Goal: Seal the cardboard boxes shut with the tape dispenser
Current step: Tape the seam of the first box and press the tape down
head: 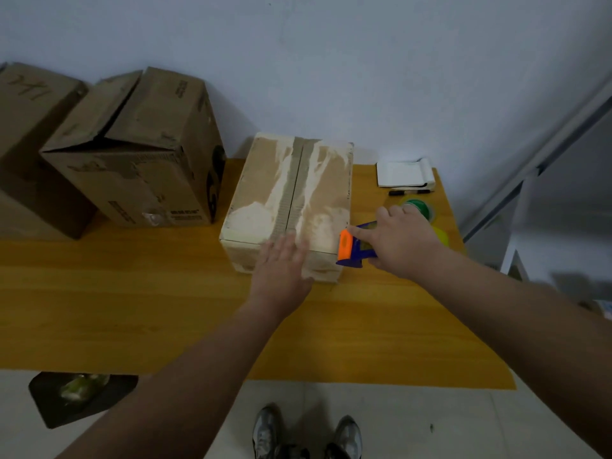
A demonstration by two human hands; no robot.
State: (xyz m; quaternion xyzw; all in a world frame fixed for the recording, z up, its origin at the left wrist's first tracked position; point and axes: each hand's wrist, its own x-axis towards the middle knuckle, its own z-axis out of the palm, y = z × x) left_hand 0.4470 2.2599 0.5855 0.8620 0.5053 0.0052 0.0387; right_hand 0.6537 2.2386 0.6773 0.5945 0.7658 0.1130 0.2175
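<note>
Box [291,200] stood on table [132,309], flaps closed, worn tape along its centre seam. My left hand [281,263] lay flat, fingers straight, pressing the box's near top edge. My right hand [400,240] gripped the dispenser [356,248] at the box's near right corner. Carton [139,167] left of the box; notepad [404,173] and tape roll [419,208] right of it.
</note>
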